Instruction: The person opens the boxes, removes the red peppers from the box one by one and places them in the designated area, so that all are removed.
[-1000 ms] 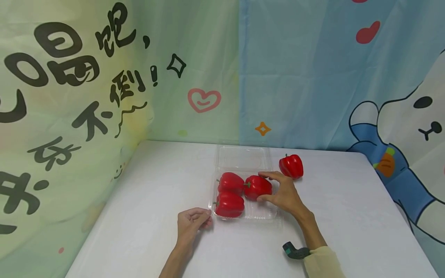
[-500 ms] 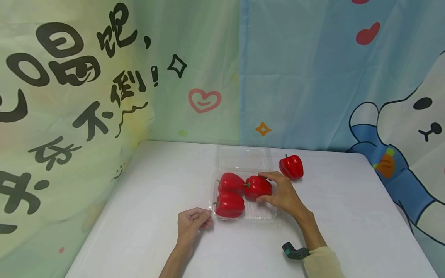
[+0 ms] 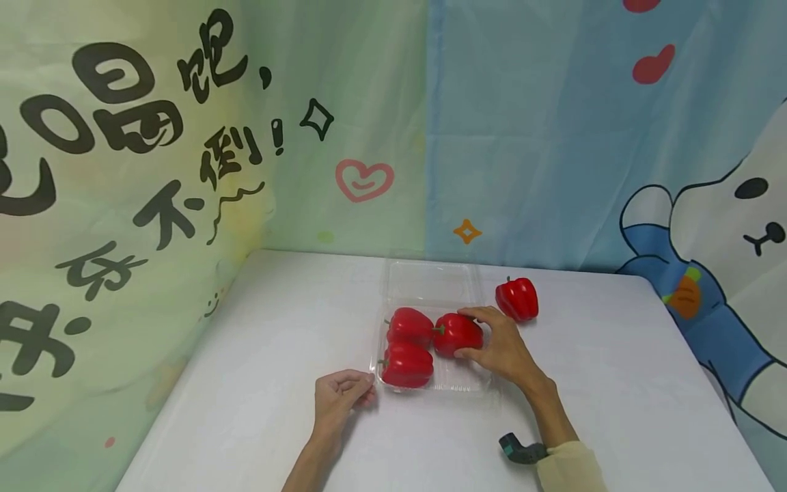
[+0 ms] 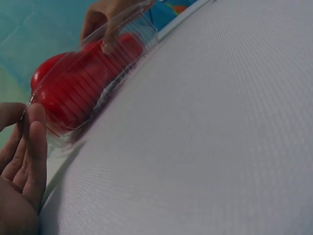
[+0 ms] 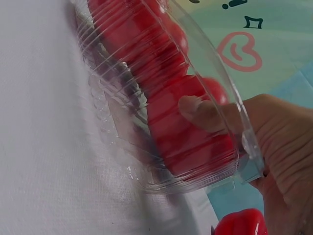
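Observation:
A clear plastic clamshell box (image 3: 455, 381) lies with its lid folded back on the table. Inside its left half sit two red bell peppers, a rear one (image 3: 410, 326) and a front one (image 3: 406, 365). A third bell pepper (image 3: 458, 334) is at the rear right of the box, gripped by my right hand (image 3: 501, 345) between thumb and fingers. In the right wrist view its thumb (image 5: 205, 112) lies on that pepper behind the clear wall. My left hand (image 3: 341, 400) pinches the box's front left rim; the left wrist view shows the rim (image 4: 30, 100) between thumb and fingertips.
Another red bell pepper (image 3: 517, 299) lies on the white table (image 3: 246, 410) behind the right hand, outside the box. The open lid (image 3: 430, 280) extends toward the back. A printed curtain (image 3: 522, 137) hangs behind the table's rear edge.
The whole head view has shifted slightly. Both hands, the box and the peppers keep their places relative to one another.

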### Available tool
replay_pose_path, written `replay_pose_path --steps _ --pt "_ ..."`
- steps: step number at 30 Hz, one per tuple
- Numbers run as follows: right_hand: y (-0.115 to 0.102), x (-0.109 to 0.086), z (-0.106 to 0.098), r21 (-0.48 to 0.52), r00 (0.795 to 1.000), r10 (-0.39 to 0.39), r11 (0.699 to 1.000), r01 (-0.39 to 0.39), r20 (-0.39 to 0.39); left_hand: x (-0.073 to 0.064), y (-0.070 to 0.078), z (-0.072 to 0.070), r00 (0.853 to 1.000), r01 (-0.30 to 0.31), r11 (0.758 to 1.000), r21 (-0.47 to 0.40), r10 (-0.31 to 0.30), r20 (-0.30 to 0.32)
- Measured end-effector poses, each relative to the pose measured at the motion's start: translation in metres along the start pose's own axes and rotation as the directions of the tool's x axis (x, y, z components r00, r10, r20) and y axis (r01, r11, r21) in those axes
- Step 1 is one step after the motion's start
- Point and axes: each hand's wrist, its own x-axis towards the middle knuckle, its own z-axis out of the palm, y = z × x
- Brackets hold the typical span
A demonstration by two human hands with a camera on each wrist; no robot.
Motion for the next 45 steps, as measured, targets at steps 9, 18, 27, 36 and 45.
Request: replay_pose_path --steps 9,18,27,36,45 --pt "0.0014 0.0005 0.0006 0.045 0.999 -0.024 0.999 0.025 -0.032 -0.0007 0.0003 0.0003 1.000 0.005 1.000 -0.005 -0.005 0.009" --pt "0.0026 0.0007 0.0025 0.048 0.997 -0.044 0.998 0.047 -0.055 -0.0009 -0.0011 -0.0001 1.000 -0.001 1.000 -0.008 0.001 0.010" --pt "0.0011 -0.0007 0.0008 0.074 0.996 -0.050 0.996 0.056 -0.081 -0.0005 -0.0015 0.0003 1.000 0.001 1.000 0.010 -0.001 0.003" --pt "-0.0017 -0.0027 -0.0019 0.126 0.995 -0.036 0.991 0.048 -0.095 -0.0010 0.0001 0.0007 1.000 -0.008 1.000 0.008 0.008 0.007" --pt "-0.0017 -0.0043 -0.0014 0.147 0.993 -0.030 0.988 0.047 -0.115 -0.0014 0.0002 0.0008 1.000 0.006 1.000 -0.004 -0.006 0.005"
